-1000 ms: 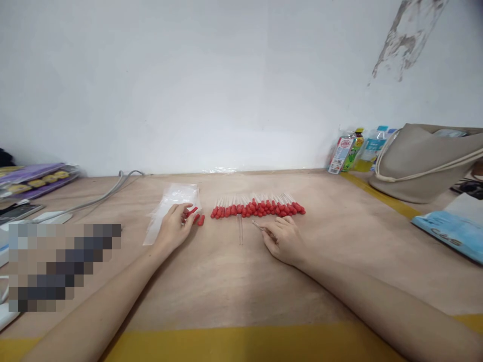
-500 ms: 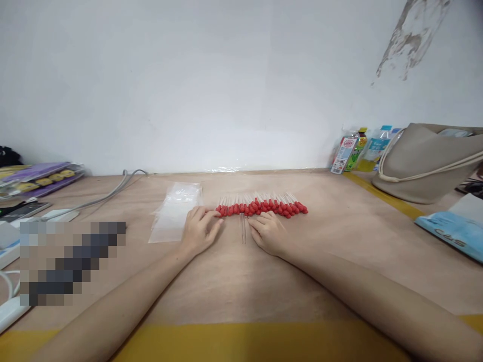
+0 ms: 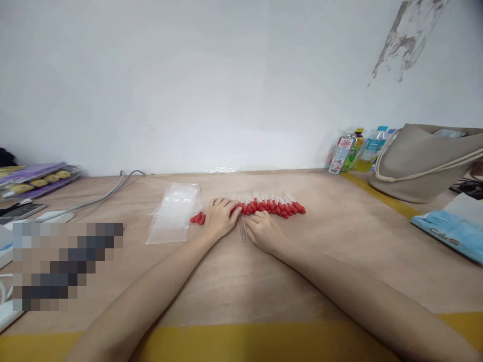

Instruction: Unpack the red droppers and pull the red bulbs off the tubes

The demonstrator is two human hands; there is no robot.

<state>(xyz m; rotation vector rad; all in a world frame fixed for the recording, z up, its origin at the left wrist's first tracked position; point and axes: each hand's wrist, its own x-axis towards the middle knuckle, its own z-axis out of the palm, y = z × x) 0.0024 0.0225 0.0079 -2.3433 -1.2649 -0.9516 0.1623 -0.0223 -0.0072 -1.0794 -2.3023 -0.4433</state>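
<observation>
Many slim white sticks with rounded red tips (image 3: 269, 205) lie in a row. Left hand (image 3: 223, 216), loosely curled, covers its left end; right hand (image 3: 264, 232), more tightly curled, sits before its middle; any grip is hidden. Sticks seem light, probably best pinched at the tips.

Wall (image 3: 211, 85): bright, palest low in the middle, greyer toward the upper corners.
Tabletop (image 3: 211, 286): diffuse light, seemingly from overhead; a faint dark band crosses the yellow strip (image 3: 211, 344).
Left forearm (image 3: 162, 281): soft shadow along its lower edge.
Clear film (image 3: 224, 170): small white glints at the wall's foot.
Plastic bags (image 3: 169, 218): milky sheen.
Red-headed pieces (image 3: 271, 206): vivid colour, pale stems blurring together.
Drawstring bag (image 3: 426, 161): stretched by wide-angle distortion.
Pixelated patch (image 3: 68, 266): coarse blocks hiding detail at left.
</observation>
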